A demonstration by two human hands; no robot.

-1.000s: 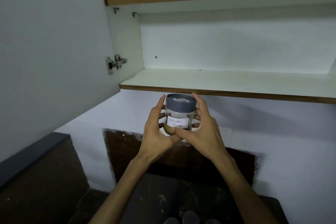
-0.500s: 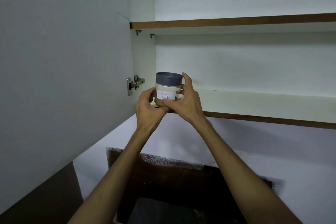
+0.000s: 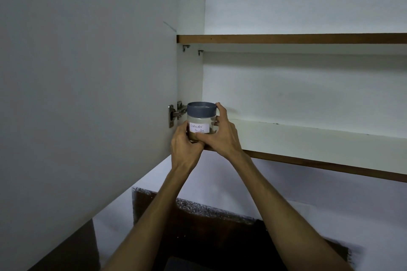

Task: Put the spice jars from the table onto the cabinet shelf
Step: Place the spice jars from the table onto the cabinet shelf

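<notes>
Jar at the left end of the lower shelf.
I noted the spice jar (image 3: 200, 121) upright between left hand (image 3: 184, 145) and right hand (image 3: 222, 136), over the lower shelf (image 3: 308, 136), beside the hinge (image 3: 176, 113); upper shelf (image 3: 286, 38) above.

One spice jar (image 3: 200, 121), two shelves (image 3: 308, 136), two hands (image 3: 222, 136).

A white cabinet door (image 3: 88, 94) is swung open at the left, held by a metal hinge (image 3: 175, 113). A pale wall (image 3: 286, 196) is seen below, with a dark brown patch (image 3: 209, 226) on it. The light is dim.
</notes>
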